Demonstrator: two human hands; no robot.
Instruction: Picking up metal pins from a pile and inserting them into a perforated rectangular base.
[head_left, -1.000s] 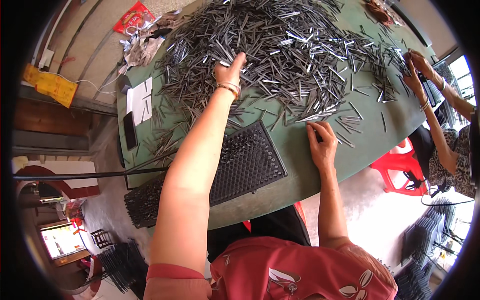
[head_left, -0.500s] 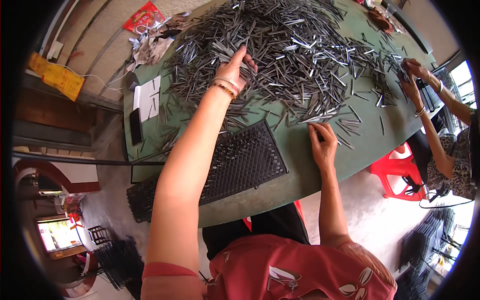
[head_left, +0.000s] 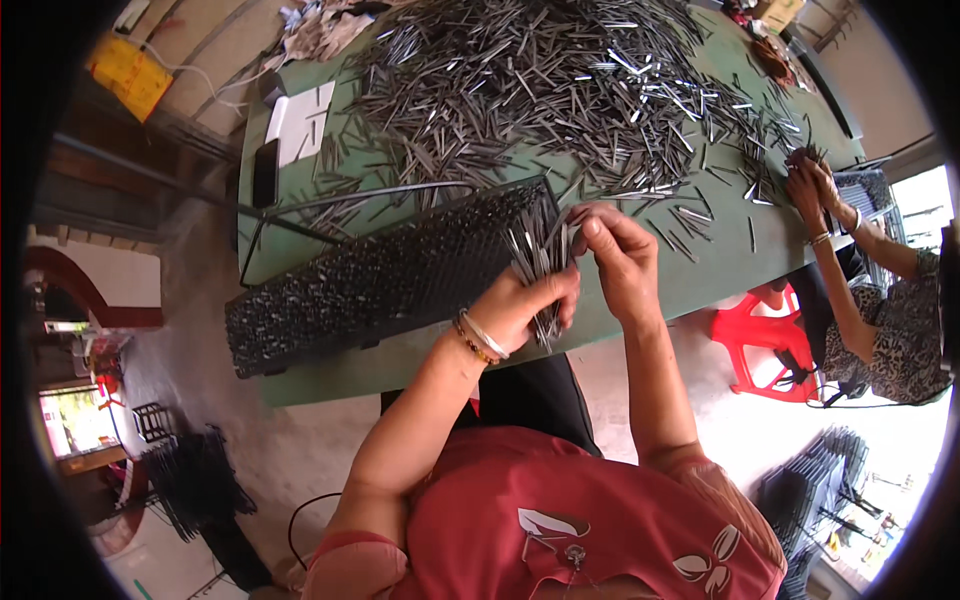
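My left hand [head_left: 530, 300] is closed around a bundle of thin dark metal strips [head_left: 540, 245], which stand roughly upright and fan out above the fingers. Close against the bundle's upper right side is my right hand [head_left: 622, 255], thumb and index finger pinched at the ends of the strips. What exactly sits between those fingertips is partly hidden. Left of both hands, along the table's near edge, lies a long black tray [head_left: 380, 280] with a dense pattern of small cells. Beyond it spreads a big heap of the same strips [head_left: 530, 90].
A thin black bar [head_left: 400, 190] runs behind the tray. A phone [head_left: 265, 172] and white paper [head_left: 300, 125] lie on the green table [head_left: 690, 275] at left. At right, a co-worker's hands [head_left: 815, 190] handle strips near a red stool [head_left: 745, 345].
My left hand has come back from the heap toward me, carrying the bundle. My right hand has left the tabletop and met it. The tray looks turned and the view has shifted.
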